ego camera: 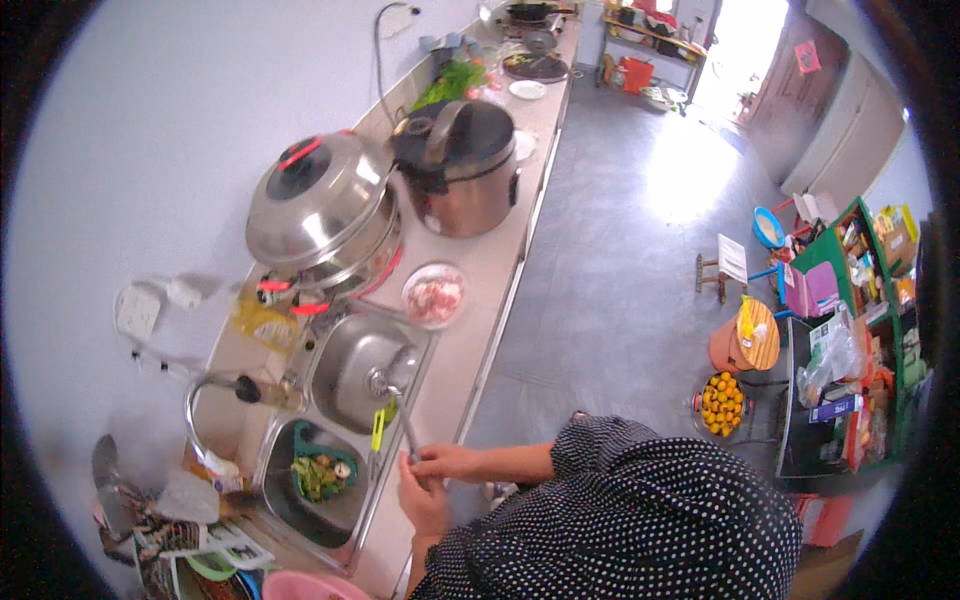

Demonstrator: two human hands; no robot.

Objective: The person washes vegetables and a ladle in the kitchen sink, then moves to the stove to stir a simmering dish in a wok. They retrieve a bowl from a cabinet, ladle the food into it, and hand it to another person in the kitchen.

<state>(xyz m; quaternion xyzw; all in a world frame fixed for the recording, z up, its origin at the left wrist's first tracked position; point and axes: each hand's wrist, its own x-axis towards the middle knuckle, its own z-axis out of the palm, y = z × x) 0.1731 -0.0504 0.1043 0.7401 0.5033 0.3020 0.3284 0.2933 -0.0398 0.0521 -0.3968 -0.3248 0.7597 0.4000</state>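
My right hand (448,462) grips the grey handle of a long metal utensil (406,421) at the sink's front edge. Its far end reaches over the upper basin (349,367), where blur hides its exact shape. My left hand (421,496) is against the same handle end, just below my right hand; whether its fingers close on it I cannot tell. Beside the utensil, a yellow-green handled tool (377,431) lies on the sink rim. In the lower basin (289,499), a teal strainer (306,433) contains green vegetable scraps (321,475).
A plate of raw meat (434,295) sits beside the sink. Beyond stand a lidded steamer (322,202) and a large pot (457,172). A curved faucet (193,420) rises behind the basins. Dish racks (225,547) and a pink basin (311,585) are at the near end.
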